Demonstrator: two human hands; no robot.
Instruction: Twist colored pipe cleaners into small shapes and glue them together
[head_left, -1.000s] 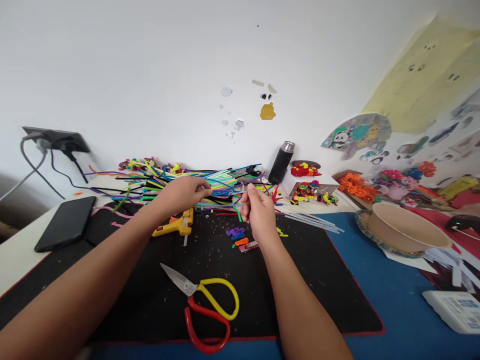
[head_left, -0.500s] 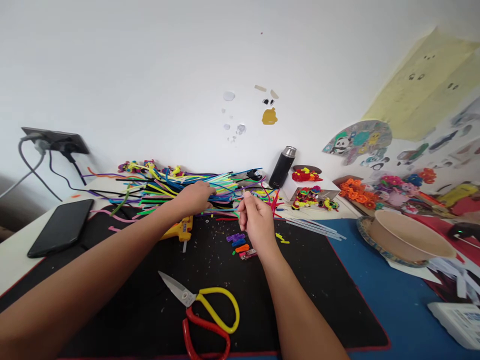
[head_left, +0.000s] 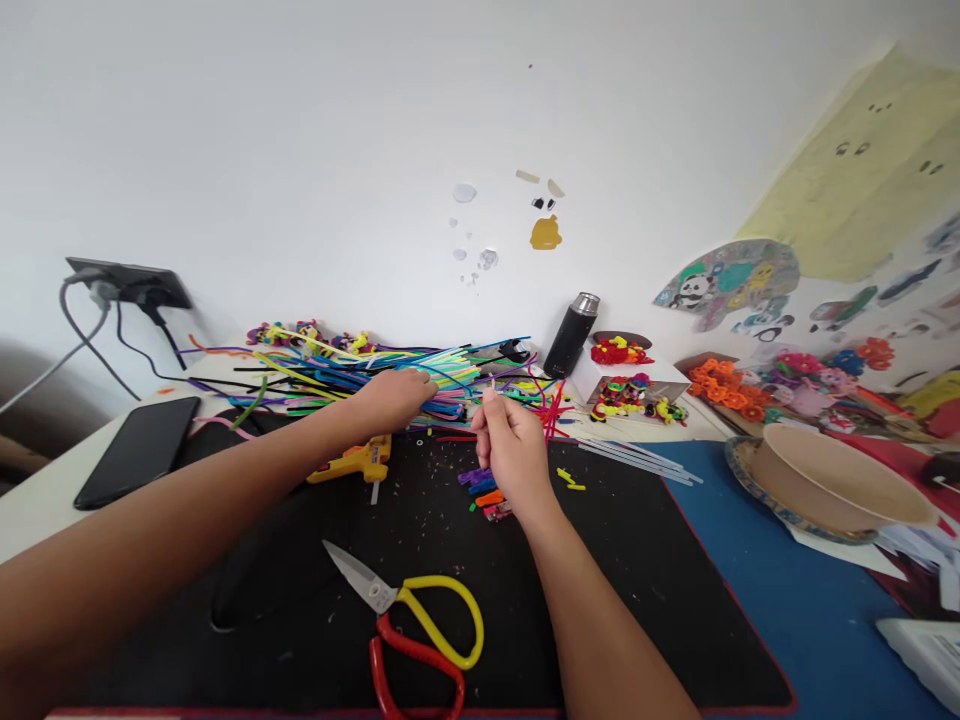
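Note:
My left hand (head_left: 397,398) reaches over the pile of colourful pipe cleaners (head_left: 315,372) at the back of the table, its fingers bent down at the near side. Its fingertips are hidden, so any hold on a stem does not show. My right hand (head_left: 511,440) is closed in a pinch just to the right, with a tiny pale tip poking up above the thumb; the rest of it is hidden in the fist. Beneath the left wrist lies a yellow glue gun (head_left: 360,460). Scissors (head_left: 379,597) with yellow and red handles rest open-bladed nearer me.
Several small coloured clips (head_left: 484,485) lie by my right wrist on the black mat (head_left: 630,600). A black flask (head_left: 571,335) stands at the wall, beside a white box (head_left: 660,380). Glue sticks (head_left: 645,462), a bowl (head_left: 840,480) and a phone (head_left: 139,450) flank the mat.
The view has turned slightly left, so the scene sits a little further right. My left forearm has lifted a bit, uncovering more of the glue gun. My right hand keeps its pinch.

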